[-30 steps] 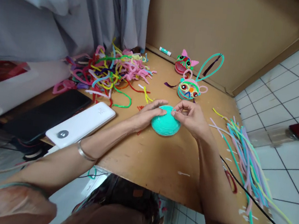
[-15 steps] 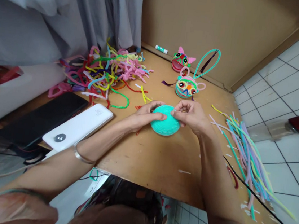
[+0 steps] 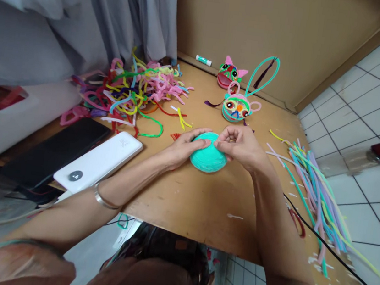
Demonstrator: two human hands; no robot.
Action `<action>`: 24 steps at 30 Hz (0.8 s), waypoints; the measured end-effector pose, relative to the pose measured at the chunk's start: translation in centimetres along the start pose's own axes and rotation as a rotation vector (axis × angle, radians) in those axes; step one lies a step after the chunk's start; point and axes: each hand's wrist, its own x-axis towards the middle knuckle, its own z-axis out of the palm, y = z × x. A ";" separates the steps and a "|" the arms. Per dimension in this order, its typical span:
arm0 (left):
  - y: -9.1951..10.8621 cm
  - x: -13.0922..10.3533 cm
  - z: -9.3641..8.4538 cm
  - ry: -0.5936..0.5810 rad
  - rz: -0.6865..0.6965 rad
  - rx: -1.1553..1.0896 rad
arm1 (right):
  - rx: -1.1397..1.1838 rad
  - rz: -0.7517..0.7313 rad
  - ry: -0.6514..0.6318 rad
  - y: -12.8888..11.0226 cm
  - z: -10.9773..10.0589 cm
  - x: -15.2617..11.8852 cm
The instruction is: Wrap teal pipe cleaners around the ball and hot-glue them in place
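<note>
A round turquoise piece with ringed, coiled texture (image 3: 208, 157) is held above the middle of the wooden table (image 3: 182, 206). My left hand (image 3: 186, 147) grips its left side, thumb lying on top. My right hand (image 3: 240, 145) pinches at its upper right edge with thumb and index finger; whatever lies between those fingertips is too small to tell. Just beyond my hands sits a decorated face ornament (image 3: 236, 107) with pink round ears and a turquoise loop. Behind it stands another face ornament (image 3: 228, 75) with pink pointed ears.
Tangled colourful fuzzy stems (image 3: 130, 89) lie back left. Nearer are a white power bank (image 3: 99, 161) and a black case (image 3: 57, 149). Straight pastel stems (image 3: 321, 200), a black cable (image 3: 331, 256) and red-handled scissors (image 3: 298, 222) are at right. A glue stick (image 3: 203, 61) lies behind.
My right fingertips have shifted slightly left along the turquoise piece. My left hand still holds it. The whole view has moved a little.
</note>
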 end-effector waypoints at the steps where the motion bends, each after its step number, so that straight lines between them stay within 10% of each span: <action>1: 0.1 0.0 0.0 0.000 0.001 0.005 | 0.005 -0.001 -0.012 -0.1 -0.1 -0.1; 24: 0.2 0.1 0.0 0.050 0.092 0.168 | -0.181 -0.119 -0.011 0.8 -0.8 0.1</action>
